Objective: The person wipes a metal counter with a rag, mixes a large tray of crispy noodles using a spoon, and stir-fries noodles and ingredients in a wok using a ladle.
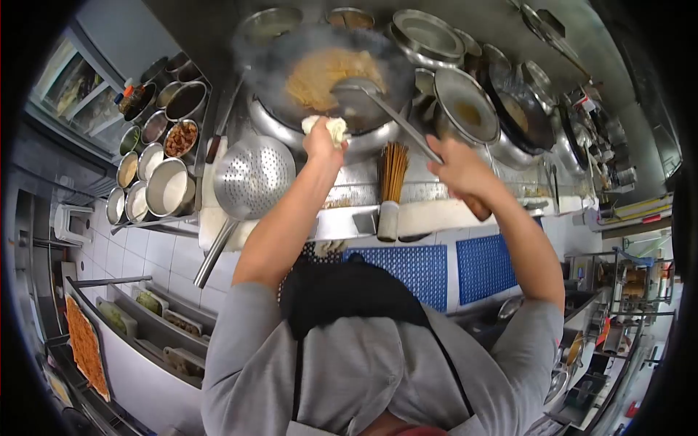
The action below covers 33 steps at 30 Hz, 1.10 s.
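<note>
A large dark wok (pixel 269 80) steams on the stove, with yellowish noodle-like food (pixel 313 78) in it. My left hand (pixel 325 149) is closed around a folded whitish cloth (pixel 334 129) at the wok's near rim. In my right hand (pixel 459 168) is the handle of a long metal wok ladle (pixel 407 127); its wooden end sticks out below my fist. The ladle's bowl rests in or just over the food. Left of my left forearm lies a big perforated strainer (pixel 254 176). A bamboo wok brush (pixel 392 174) stands between my two arms.
Several metal pots of ingredients, one with browned chunks (pixel 180 138), stand at the left. A pot with a strainer lid (pixel 467 107) and a second wok (pixel 518 109) are at the right. Blue mats (pixel 407 265) cover the floor near me.
</note>
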Each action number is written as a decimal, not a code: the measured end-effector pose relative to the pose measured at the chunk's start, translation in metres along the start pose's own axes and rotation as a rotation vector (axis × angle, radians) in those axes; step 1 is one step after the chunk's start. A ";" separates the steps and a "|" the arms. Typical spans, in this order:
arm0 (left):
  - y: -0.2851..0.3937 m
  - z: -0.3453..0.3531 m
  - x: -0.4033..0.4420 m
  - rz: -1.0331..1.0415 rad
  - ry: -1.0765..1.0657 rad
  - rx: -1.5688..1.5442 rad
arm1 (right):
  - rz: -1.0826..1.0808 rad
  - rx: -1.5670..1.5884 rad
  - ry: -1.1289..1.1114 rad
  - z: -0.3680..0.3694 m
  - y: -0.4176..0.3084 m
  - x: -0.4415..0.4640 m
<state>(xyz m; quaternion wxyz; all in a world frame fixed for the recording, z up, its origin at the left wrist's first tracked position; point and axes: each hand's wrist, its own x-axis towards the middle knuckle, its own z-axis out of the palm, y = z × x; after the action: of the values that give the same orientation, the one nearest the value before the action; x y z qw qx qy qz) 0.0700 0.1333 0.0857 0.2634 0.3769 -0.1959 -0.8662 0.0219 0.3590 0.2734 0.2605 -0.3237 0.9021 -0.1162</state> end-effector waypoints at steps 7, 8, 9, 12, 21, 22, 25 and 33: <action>0.004 0.002 0.002 0.027 -0.018 0.013 | -0.092 -0.363 0.181 0.012 0.019 0.023; -0.002 -0.003 0.008 -0.006 -0.047 0.021 | -0.087 -0.395 0.209 0.017 0.023 0.022; 0.000 -0.001 -0.011 -0.033 -0.080 0.024 | -0.085 -0.431 0.243 0.021 0.028 0.023; 0.005 0.003 -0.050 -0.074 -0.078 0.064 | -0.077 -0.399 0.296 0.038 0.041 0.028; 0.002 0.003 0.043 -0.052 0.027 0.122 | -0.079 0.302 0.449 0.220 0.063 0.052; 0.002 -0.007 0.053 -0.103 -0.092 0.179 | -0.034 0.302 0.412 0.224 0.052 0.044; 0.006 -0.009 0.061 -0.193 -0.129 0.290 | -0.126 0.368 0.451 0.233 0.053 0.030; 0.012 -0.011 0.049 -0.208 -0.137 0.385 | -0.098 0.354 0.427 0.235 0.062 0.023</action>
<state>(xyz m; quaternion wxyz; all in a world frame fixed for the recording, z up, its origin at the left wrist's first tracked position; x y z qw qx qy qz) 0.0536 0.0931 0.0588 0.0821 0.3787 -0.3349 -0.8589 0.1024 0.3817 0.0445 0.1113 -0.2846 0.8856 -0.3499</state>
